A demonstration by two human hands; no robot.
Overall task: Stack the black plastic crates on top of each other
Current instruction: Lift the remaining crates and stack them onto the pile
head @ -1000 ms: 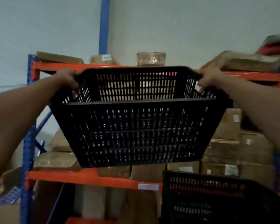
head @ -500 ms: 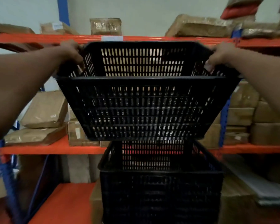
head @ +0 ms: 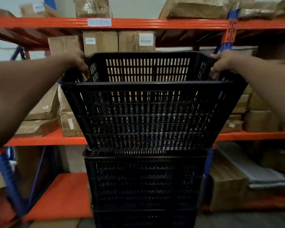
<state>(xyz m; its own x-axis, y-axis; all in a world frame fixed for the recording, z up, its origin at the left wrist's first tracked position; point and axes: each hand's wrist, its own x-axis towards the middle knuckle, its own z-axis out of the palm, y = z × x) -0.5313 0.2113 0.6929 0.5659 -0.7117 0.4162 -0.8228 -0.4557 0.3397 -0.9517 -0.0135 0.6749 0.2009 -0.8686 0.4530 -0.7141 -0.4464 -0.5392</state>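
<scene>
From the head camera, the person holds a black crate [head: 148, 116] up in front of them with both arms stretched out. The left hand [head: 77, 60] grips the top edge on the crate's left side. The right hand [head: 220, 63] grips the top edge on the right side. Both hands have fingers curled over the rim, and they sit at about the same height, so the crate looks level.

The crate's long side runs from left to right, from one hand to the other. Right under it stands the lower crate [head: 145, 181], with its long side running the same way. The held crate's bottom is down at the lower crate's rim. It is too dark there to tell if they touch.

The bottom of the held crate seems to sit a tiny bit to the right of the lower one. So the next move likely needs a small nudge left, then straight down.

Behind them is an orange shelf [head: 155, 23] with cardboard boxes [head: 100, 41].
</scene>
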